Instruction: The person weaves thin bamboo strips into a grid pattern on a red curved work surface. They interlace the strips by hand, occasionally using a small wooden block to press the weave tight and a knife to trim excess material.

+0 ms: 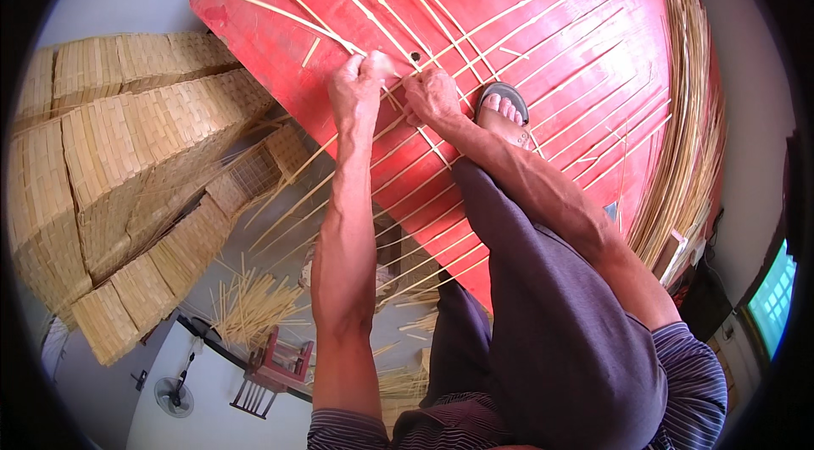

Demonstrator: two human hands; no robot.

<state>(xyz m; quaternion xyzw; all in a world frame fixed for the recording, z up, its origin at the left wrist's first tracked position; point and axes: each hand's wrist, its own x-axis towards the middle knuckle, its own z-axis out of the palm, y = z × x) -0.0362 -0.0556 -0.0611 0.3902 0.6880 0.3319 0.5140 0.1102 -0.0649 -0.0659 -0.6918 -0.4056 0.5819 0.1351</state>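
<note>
Thin, pale bamboo strips (543,43) lie crossed in an open lattice over a large red board (246,35). My left hand (356,87) is closed on a bamboo strip (271,14) whose long end sticks out past the board's far left edge; its fingertips are slightly blurred. Just to its right, my right hand (432,97) has its fingers curled round strips at a crossing of the lattice. Which strips it grips is partly hidden by the fingers. My sandaled foot (504,113) presses on the strips to the right of that hand.
Large woven bamboo panels or baskets (144,166) stand at the left. A thick bundle of long strips (682,111) runs along the board's right edge. Cut strips (254,302) are heaped on the floor, near a red wooden stool (284,358) and a fan (175,397).
</note>
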